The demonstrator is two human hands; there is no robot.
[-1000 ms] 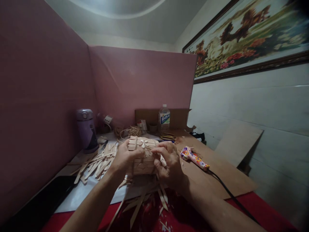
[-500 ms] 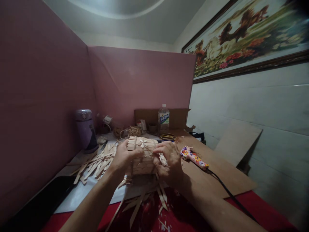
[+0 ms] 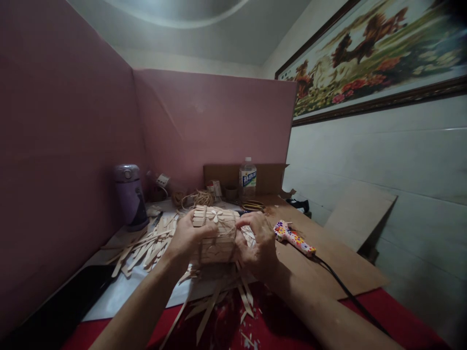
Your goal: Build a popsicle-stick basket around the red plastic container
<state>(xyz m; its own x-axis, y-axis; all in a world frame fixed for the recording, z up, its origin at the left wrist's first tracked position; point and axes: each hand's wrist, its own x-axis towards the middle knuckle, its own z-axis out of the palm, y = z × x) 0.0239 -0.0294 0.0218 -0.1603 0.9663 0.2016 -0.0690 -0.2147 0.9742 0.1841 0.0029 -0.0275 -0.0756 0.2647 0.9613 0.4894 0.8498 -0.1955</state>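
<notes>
Partitions of pink board (image 3: 65,121) are seen at the far left, and below them a flat dark object (image 3: 62,301) is cut off by the frame edge; what it is cannot be told. Beside it a purple flask (image 3: 128,194) is stood upright, and loose wooden sticks (image 3: 146,245) are spread on the table in front of it. Next, the left hand (image 3: 186,238) is closed around the left side of a small stick box (image 3: 217,236), which is kept in the middle of the view; whether it rests on the table or is lifted cannot be told. The box seems to be mostly built: its walls and curved top are joined and a flower of sticks (image 3: 218,214) is fixed on top. Thin twine seems to be wound around the body, though this is hard to make out in the dim light. What is left cannot be judged surely; many sticks and cut scraps (image 3: 207,311) lie unused. The right hand (image 3: 257,243) is clamped on the right side of the box, so that side is hidden. Further right a flowered glue gun (image 3: 294,238) is laid untouched on a brown board (image 3: 339,262), and its cord (image 3: 350,294) is led out of the picture.
</notes>
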